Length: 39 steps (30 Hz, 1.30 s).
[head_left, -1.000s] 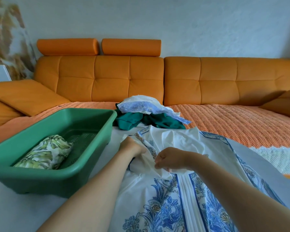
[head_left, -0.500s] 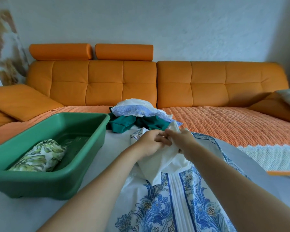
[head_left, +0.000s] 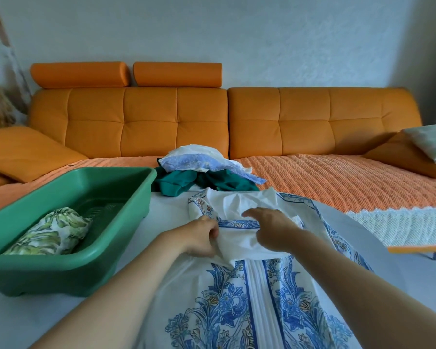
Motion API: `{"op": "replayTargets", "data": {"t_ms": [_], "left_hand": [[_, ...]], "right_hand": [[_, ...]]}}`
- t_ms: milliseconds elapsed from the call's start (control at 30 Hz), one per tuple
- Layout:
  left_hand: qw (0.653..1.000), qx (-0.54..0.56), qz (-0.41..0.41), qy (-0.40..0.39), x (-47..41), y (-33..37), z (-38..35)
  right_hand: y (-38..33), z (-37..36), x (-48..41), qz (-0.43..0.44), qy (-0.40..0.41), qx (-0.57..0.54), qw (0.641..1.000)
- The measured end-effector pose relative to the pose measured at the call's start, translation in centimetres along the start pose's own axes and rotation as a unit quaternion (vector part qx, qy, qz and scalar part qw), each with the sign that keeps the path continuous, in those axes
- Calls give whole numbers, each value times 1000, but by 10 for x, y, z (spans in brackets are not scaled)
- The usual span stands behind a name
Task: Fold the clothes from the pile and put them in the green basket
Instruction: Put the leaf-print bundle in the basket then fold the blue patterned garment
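Change since half a second ago: the white cloth we held bunched and lifted is now laid down. Our left hand (head_left: 202,238) pinches the fold's edge with curled fingers, and our right hand (head_left: 269,225) lies on it, fingers straight. The blue-and-white floral garment (head_left: 252,298) lies on the desk (head_left: 61,313) beside the green basket (head_left: 61,268), its long axis running from us toward the clothes pile (head_left: 202,172), its far end doubled back toward us.
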<state>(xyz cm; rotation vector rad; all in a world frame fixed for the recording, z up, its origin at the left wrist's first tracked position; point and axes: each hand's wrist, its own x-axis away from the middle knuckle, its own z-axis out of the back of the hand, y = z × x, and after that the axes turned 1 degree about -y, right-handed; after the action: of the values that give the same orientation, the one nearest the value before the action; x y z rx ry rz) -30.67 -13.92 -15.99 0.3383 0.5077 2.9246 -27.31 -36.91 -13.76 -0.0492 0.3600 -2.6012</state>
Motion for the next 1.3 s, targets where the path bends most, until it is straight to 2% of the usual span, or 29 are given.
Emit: {"op": "replayTargets", "data": {"t_ms": [67, 133, 200, 300, 400, 500, 533, 600, 700, 800, 900, 967, 1133, 1233, 1300], "left_hand": [[999, -42, -11, -23, 3, -1, -2], [999, -15, -32, 0, 6, -3, -3], [998, 39, -43, 32, 9, -6, -2], [997, -29, -29, 62, 17, -15, 8], [984, -160, 68, 29, 25, -22, 26], [971, -165, 158, -67, 20, -31, 34], [970, -158, 168, -72, 17, -34, 34], [972, -161, 168, -29, 13, -35, 32], [975, -151, 136, 88, 7, -31, 30], [982, -103, 65, 143, -7, -36, 29], [986, -108, 17, 127, -24, -39, 32], [988, -129, 10, 89, -38, -43, 32], [985, -159, 27, 54, -66, -64, 35], [976, -187, 66, 85, -73, -71, 37], [959, -207, 133, 138, -76, -74, 41]], "right_hand": [[-11, -10, -3, 7, -64, -2, 998], [-18, -19, -7, 24, -107, 42, 993], [-20, -24, -11, 24, -111, 74, 991], [-15, -25, -17, -5, -82, 120, 989], [-9, -21, -21, -58, -112, 177, 976], [-12, -16, -26, -79, -108, 177, 975], [-15, -17, -28, -79, -98, 155, 980], [-22, -19, -34, -69, -75, 75, 992], [-36, -27, -45, -47, -68, -48, 995], [-46, -39, -59, -40, -78, -15, 996], [-50, -41, -67, -26, -81, 105, 991], [-47, -40, -72, -18, -87, 130, 988], [-40, -39, -84, -8, -99, 113, 989], [-38, -38, -91, -15, -102, 80, 991], [-35, -37, -95, -33, -89, 37, 995]]}}
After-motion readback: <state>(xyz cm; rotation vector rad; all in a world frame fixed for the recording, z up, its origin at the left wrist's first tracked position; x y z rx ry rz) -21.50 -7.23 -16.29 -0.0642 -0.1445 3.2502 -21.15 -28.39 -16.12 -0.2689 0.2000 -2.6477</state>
